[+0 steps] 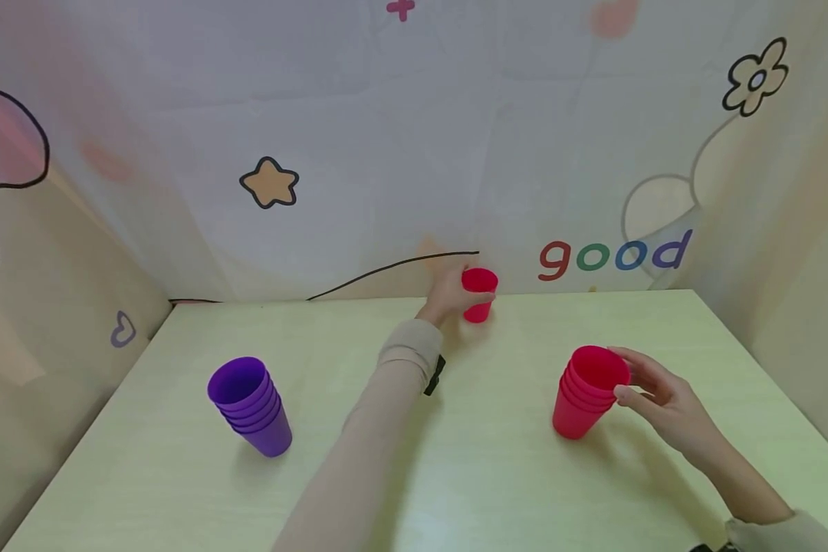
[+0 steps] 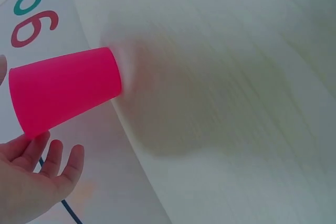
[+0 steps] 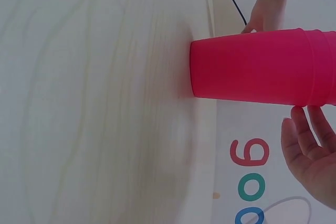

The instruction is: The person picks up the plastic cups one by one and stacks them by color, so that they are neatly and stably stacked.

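At the back edge of the table, my left hand (image 1: 447,293) holds a single red plastic cup (image 1: 478,301), thumb on the near side and fingers on the far side. That cup (image 2: 65,90) is upright, mouth up; whether its base touches the tabletop I cannot tell. Nearer and to the right stands a stack of nested red cups (image 1: 579,406). My right hand (image 1: 669,399) grips this stack near the rims from the right, thumb in front and fingers behind. In the right wrist view, fingertips touch the side of the stack (image 3: 252,69).
A stack of several nested purple cups (image 1: 269,429) stands at the left of the pale wooden table (image 1: 483,475). A printed cloth backdrop (image 1: 386,153) rises behind the table's back edge, and more cloth hangs along both sides.
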`<state>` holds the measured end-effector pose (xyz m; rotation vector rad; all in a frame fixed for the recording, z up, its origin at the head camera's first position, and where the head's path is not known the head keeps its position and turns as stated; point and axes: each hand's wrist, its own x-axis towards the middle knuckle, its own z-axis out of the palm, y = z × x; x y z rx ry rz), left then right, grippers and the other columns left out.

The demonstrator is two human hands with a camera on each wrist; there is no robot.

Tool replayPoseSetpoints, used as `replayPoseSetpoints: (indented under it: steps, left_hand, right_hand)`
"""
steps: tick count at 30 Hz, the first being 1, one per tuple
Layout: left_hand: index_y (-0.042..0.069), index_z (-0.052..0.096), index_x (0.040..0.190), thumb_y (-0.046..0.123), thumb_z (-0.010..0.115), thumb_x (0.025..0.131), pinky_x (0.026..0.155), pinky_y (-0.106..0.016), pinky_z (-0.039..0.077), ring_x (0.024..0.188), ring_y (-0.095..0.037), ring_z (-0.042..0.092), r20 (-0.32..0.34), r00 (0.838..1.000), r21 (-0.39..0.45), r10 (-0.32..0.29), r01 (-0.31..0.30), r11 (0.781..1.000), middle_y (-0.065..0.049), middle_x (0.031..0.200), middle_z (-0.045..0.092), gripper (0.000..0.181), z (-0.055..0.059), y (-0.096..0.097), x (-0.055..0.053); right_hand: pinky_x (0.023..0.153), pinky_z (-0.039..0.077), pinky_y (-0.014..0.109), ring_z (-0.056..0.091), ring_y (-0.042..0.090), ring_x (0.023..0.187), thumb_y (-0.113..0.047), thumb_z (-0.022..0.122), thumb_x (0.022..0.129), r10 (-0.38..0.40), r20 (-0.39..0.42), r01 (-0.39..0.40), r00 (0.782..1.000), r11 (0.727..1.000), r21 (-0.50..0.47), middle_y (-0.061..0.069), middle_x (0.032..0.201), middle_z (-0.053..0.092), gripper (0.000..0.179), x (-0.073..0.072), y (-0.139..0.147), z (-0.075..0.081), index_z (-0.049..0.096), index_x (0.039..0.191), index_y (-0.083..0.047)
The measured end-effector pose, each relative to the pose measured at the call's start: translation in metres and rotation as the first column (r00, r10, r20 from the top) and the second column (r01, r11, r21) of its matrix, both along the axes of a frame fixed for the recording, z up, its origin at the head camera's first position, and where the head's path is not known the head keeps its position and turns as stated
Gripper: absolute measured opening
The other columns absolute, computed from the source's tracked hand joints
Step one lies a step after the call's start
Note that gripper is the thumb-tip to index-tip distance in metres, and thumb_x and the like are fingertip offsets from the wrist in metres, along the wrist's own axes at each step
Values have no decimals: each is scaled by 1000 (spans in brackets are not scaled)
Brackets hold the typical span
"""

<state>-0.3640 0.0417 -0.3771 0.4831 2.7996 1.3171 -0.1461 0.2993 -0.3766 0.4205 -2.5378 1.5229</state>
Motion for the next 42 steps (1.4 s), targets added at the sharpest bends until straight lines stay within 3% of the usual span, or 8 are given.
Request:
replayPoseSetpoints:
  steps: [6, 17, 35, 42]
  left_hand:
    - [5, 42, 132, 29, 69, 80, 84, -30, 47, 112, -21, 44, -16, 999, -14, 49, -49, 999, -6, 126, 48, 63, -6, 5, -1]
    - [5, 50, 123, 29, 73, 77, 81, -28, 47, 104, -20, 49, -57, 997, 31, 50, -49, 998, -6, 116, 53, 57, -5, 0, 3]
    - [7, 48, 122, 31, 73, 76, 74, -27, 50, 102, -19, 49, -27, 999, 137, 22, -18, 990, -4, 114, 53, 58, 5, -14, 23]
    - [7, 52, 118, 32, 74, 75, 70, -24, 49, 98, -17, 51, -56, 998, 151, 11, -2, 988, -2, 109, 55, 54, 6, -12, 32]
  right_hand:
    - [70, 52, 24, 53, -2, 94, -7, 57, 89, -8, 2, 8, 1000, 1000, 1, -21, 112, 50, 50, 0, -1, 1, 37, 134, -3]
    - [70, 52, 22, 54, -3, 94, -3, 55, 89, 1, -23, -1, 1000, 1000, -1, -21, 112, 50, 48, 1, 1, 0, 38, 134, -2]
    - [70, 52, 22, 53, -3, 94, -7, 56, 89, -17, 1, 17, 1000, 1000, 8, -22, 111, 50, 49, 1, -2, 0, 37, 135, -2]
    - [70, 52, 22, 54, -3, 94, -5, 55, 90, -6, -6, 6, 1000, 1000, 0, -22, 111, 50, 48, 1, -2, 0, 37, 135, -2]
